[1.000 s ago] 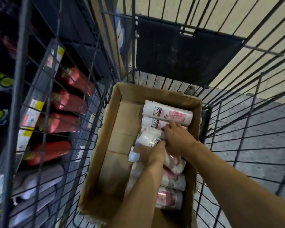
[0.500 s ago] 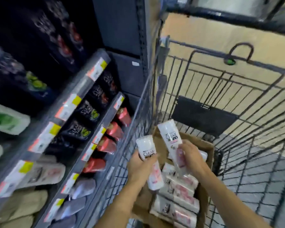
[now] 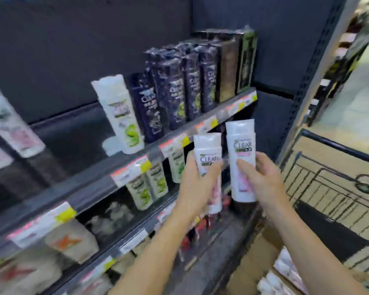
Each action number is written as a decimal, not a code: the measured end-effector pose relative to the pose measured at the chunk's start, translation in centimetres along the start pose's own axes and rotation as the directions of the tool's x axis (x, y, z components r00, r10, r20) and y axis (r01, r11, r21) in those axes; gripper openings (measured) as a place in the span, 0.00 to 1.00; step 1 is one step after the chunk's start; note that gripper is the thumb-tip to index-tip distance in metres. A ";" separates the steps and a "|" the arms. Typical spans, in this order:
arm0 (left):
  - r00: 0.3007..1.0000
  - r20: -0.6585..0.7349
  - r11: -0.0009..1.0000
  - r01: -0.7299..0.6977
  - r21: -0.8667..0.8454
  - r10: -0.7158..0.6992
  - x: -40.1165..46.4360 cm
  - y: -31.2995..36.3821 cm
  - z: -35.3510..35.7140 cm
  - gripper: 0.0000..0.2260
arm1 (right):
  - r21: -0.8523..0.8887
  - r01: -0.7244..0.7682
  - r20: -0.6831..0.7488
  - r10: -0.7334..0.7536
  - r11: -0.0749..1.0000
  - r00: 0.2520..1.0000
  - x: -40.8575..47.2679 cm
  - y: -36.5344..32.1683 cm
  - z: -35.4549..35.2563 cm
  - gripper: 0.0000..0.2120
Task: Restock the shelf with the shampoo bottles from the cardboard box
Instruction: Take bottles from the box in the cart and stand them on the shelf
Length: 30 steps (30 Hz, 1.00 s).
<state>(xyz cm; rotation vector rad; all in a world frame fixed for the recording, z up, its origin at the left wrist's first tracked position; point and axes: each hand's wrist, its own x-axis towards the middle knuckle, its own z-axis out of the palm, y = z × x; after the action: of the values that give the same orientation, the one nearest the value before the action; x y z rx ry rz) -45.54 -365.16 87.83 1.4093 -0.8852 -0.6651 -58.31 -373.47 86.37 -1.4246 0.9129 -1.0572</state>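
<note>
I hold two white-and-pink Clear shampoo bottles upright in front of the shelves. My left hand [image 3: 197, 184] grips the lower, left bottle [image 3: 208, 152]. My right hand [image 3: 259, 177] grips the taller-held right bottle [image 3: 241, 145]. Both bottles hover just below the edge of the upper shelf [image 3: 179, 143], right of centre. The cardboard box [image 3: 254, 265] sits at the bottom right inside the wire cart, with more white-and-pink bottles [image 3: 285, 273] lying in it.
The upper shelf carries a white-and-green bottle [image 3: 119, 111] and a row of dark bottles [image 3: 179, 88]. Lower shelves hold white-green bottles [image 3: 149, 186] and red ones. The wire cart [image 3: 332, 188] stands at the right, close to the shelf upright [image 3: 307, 67].
Both hands lifted a bottle each out of the box and raised them toward the shelves. My view swung up and left from the cart to the shelving.
</note>
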 end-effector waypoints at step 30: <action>0.761 -0.617 0.950 0.000 0.313 0.204 -11.1 11.3 -31.2 0.16 | 0.044 0.192 0.702 -0.167 0.980 0.692 -1.0 -9.1 40.3 0.10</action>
<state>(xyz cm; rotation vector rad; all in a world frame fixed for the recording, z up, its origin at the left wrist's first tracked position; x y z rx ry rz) -26.62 -338.08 99.28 1.6905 -0.5046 0.0756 -20.51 -359.09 94.68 -1.7854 0.2240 -0.5306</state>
